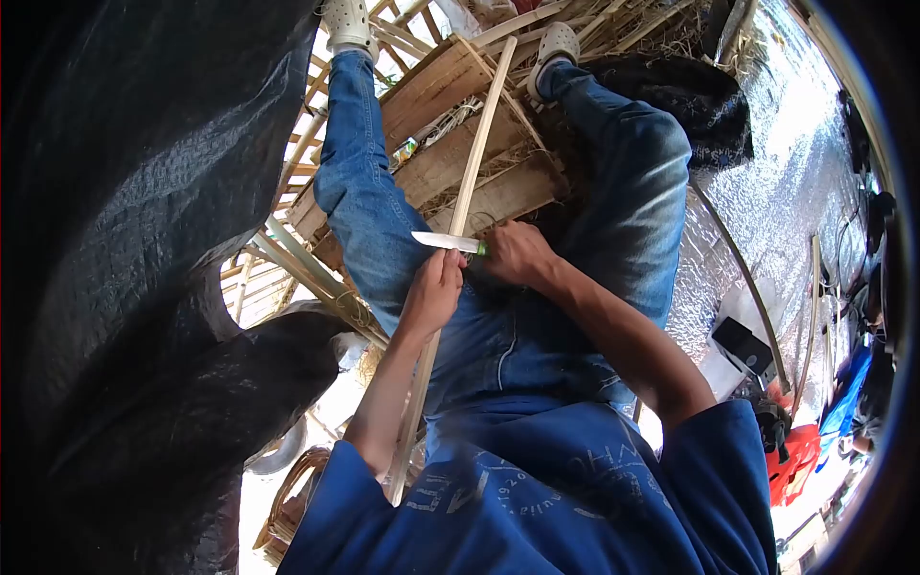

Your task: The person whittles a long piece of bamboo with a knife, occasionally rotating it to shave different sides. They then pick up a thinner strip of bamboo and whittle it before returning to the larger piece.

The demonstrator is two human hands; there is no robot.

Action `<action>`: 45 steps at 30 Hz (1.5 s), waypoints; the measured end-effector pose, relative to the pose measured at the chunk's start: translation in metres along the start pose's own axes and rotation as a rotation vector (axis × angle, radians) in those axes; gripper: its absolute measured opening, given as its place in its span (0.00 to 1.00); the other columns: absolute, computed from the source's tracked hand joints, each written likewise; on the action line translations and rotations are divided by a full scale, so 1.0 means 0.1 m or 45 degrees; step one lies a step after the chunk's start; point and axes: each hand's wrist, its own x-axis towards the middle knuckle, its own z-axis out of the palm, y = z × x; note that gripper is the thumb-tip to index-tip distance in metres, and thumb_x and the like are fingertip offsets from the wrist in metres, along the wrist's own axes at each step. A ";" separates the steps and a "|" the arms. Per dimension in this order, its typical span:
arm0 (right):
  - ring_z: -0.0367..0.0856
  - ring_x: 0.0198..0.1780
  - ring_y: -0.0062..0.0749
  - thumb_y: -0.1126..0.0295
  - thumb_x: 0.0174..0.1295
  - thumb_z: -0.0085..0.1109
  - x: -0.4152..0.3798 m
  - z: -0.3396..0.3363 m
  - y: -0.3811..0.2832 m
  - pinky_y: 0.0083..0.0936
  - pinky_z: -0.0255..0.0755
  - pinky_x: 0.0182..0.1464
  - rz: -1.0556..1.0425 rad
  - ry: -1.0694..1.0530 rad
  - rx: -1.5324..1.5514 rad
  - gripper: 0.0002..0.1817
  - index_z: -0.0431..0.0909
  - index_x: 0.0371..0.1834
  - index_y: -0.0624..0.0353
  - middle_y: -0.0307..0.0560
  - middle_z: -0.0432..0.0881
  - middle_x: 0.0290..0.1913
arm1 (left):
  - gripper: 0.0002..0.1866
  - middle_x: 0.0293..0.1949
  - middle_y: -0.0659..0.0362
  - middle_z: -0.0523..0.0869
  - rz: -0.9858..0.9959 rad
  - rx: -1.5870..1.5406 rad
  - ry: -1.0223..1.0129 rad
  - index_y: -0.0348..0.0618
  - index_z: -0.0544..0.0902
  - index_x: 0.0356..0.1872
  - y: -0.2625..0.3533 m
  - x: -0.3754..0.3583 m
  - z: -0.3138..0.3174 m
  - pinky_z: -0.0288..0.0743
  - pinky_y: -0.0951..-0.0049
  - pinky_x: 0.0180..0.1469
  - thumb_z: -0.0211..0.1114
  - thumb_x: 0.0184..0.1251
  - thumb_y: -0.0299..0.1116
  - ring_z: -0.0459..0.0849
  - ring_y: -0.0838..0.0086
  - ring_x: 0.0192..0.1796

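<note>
A long pale wooden strip (pixel 479 144) runs from between the feet down across the lap to the left side of the shirt. My left hand (pixel 437 287) is closed around the strip near its middle, just below the blade. In my right hand (pixel 518 253) is a knife (pixel 443 241) with a green handle, mostly hidden by the fingers. Its light blade points left and lies across the strip, close to the left fingertips. Whether the edge bites into the strip cannot be made out.
Wooden planks (pixel 508 192) lie between the jean-clad legs, with slatted strips and straw around them. Black sheeting (pixel 163 192) hangs at the left. Silvery sheeting (pixel 767 211) covers the right, with a dark device (pixel 743 346) and a curved stick (pixel 743 264).
</note>
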 end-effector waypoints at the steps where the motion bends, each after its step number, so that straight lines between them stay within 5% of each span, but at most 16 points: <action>1: 0.80 0.22 0.55 0.67 0.46 0.55 0.00 0.06 0.03 0.42 0.76 0.27 -0.062 0.023 -0.011 0.10 0.80 0.21 0.64 0.61 0.78 0.19 | 0.19 0.17 0.65 0.65 0.026 0.085 0.027 0.38 0.71 0.33 -0.03 -0.03 -0.01 0.58 0.77 0.19 0.43 0.76 0.43 0.64 0.82 0.17; 15: 0.82 0.31 0.54 0.63 0.47 0.55 -0.08 -0.09 -0.09 0.42 0.77 0.36 0.055 -0.198 -0.046 0.11 0.82 0.27 0.58 0.59 0.81 0.26 | 0.20 0.18 0.55 0.72 0.172 0.410 0.177 0.36 0.72 0.32 -0.21 -0.07 0.05 0.67 0.66 0.27 0.41 0.76 0.42 0.73 0.69 0.21; 17: 0.82 0.32 0.54 0.63 0.46 0.55 -0.10 -0.11 -0.10 0.42 0.77 0.37 0.062 -0.163 -0.031 0.11 0.82 0.26 0.57 0.59 0.81 0.26 | 0.16 0.16 0.70 0.60 0.211 0.309 0.130 0.43 0.68 0.34 -0.27 -0.03 0.06 0.48 0.82 0.14 0.42 0.77 0.44 0.56 0.88 0.14; 27: 0.81 0.30 0.52 0.63 0.49 0.54 -0.13 -0.12 -0.10 0.43 0.75 0.34 0.025 -0.185 -0.109 0.10 0.82 0.31 0.53 0.56 0.80 0.24 | 0.16 0.16 0.70 0.60 0.187 0.210 0.132 0.44 0.68 0.33 -0.22 -0.13 0.14 0.48 0.83 0.14 0.41 0.77 0.44 0.56 0.87 0.14; 45: 0.83 0.30 0.49 0.62 0.43 0.60 -0.03 -0.06 0.02 0.39 0.78 0.35 0.237 0.021 -0.229 0.11 0.83 0.25 0.57 0.57 0.82 0.25 | 0.14 0.19 0.71 0.59 -0.026 -0.263 -0.020 0.46 0.67 0.34 0.00 -0.25 0.26 0.46 0.84 0.15 0.42 0.77 0.42 0.54 0.89 0.14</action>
